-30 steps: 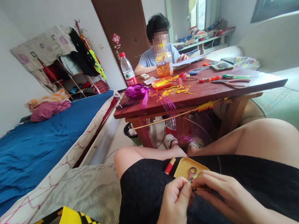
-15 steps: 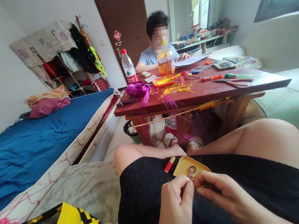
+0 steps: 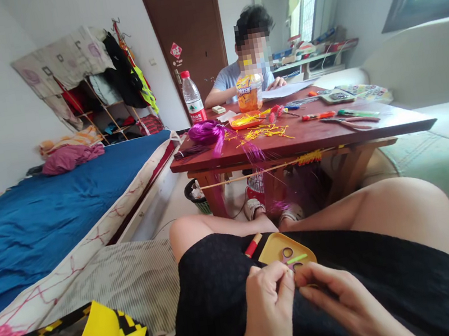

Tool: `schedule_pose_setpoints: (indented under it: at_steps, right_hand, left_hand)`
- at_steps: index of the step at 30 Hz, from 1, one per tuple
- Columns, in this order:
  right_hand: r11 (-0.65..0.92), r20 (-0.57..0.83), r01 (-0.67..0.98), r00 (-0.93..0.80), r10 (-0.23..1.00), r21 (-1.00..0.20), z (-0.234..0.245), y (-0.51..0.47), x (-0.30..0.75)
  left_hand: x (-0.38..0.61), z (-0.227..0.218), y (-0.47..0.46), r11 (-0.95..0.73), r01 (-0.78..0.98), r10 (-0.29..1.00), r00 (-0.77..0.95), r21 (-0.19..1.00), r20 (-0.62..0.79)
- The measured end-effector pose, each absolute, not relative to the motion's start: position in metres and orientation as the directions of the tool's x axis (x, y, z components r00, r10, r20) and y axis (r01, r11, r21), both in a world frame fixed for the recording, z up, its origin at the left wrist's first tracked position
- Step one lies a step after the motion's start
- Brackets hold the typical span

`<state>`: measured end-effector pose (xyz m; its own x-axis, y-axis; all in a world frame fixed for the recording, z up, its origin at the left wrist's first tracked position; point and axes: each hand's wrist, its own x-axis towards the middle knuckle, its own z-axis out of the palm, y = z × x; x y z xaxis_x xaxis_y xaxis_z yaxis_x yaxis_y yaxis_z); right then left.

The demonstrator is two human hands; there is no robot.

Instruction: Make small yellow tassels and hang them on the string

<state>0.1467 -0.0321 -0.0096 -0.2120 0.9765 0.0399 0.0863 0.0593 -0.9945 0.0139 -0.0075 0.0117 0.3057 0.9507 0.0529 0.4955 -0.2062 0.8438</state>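
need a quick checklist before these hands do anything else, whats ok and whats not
1. Left hand and right hand fingertips close together: ok
2. Piece between the fingertips identifiable: cannot tell, too small
3. Yellow tray on the lap: ok
4. Scissors blades clear of fingers: cannot tell, hidden
5. Pliers within easy reach: probably not ok, on the table beyond the knees

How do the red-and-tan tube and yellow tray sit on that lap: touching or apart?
Apart: the head view shows black cloth between the red-and-tan tube and the yellow tray.
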Motion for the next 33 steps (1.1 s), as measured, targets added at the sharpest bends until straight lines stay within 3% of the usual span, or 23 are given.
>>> schedule_pose_setpoints:
  at_steps: [5, 10, 13, 16, 22, 24, 28, 33]
  right_hand:
    - [0.033, 0.033, -0.006, -0.097, 0.995, -0.999, -0.012, -0.028, 0.147]
    - [0.128, 0.119, 0.156, -0.069, 0.991, -0.979, -0.008, -0.028, 0.147]
    - [0.213, 0.197, 0.267, -0.087, 0.977, -0.940, -0.006, -0.028, 0.148]
    - [0.332, 0.318, 0.343, -0.098, 0.943, -0.879, -0.007, -0.029, 0.148]
    - [0.583, 0.574, 0.465, -0.180, 0.799, -0.666, -0.005, -0.028, 0.151]
    - [0.591, 0.570, 0.477, -0.207, 0.795, -0.650, -0.004, -0.028, 0.153]
    - [0.515, 0.483, 0.450, -0.196, 0.854, -0.729, -0.006, -0.027, 0.153]
    - [0.393, 0.344, 0.388, -0.193, 0.919, -0.834, -0.004, -0.027, 0.150]
  left_hand:
    - [0.008, 0.013, -0.003, -0.095, 0.299, 0.934, 0.356, 0.949, -0.018]
    - [-0.001, 0.023, -0.005, -0.050, 0.291, 0.896, 0.436, 0.955, -0.087]
    - [-0.001, 0.025, -0.006, -0.022, 0.261, 0.905, 0.415, 0.965, -0.091]
    - [0.001, 0.023, -0.005, 0.118, 0.141, 0.888, 0.428, 0.983, -0.168]
    - [0.003, 0.021, -0.004, 0.293, 0.010, 0.860, 0.433, 0.956, -0.268]
    - [0.003, 0.021, -0.003, 0.295, 0.007, 0.857, 0.441, 0.955, -0.268]
    - [0.002, 0.020, -0.003, 0.251, 0.034, 0.860, 0.451, 0.968, -0.238]
    - [0.001, 0.024, -0.007, 0.029, 0.270, 0.908, 0.395, 0.962, -0.139]
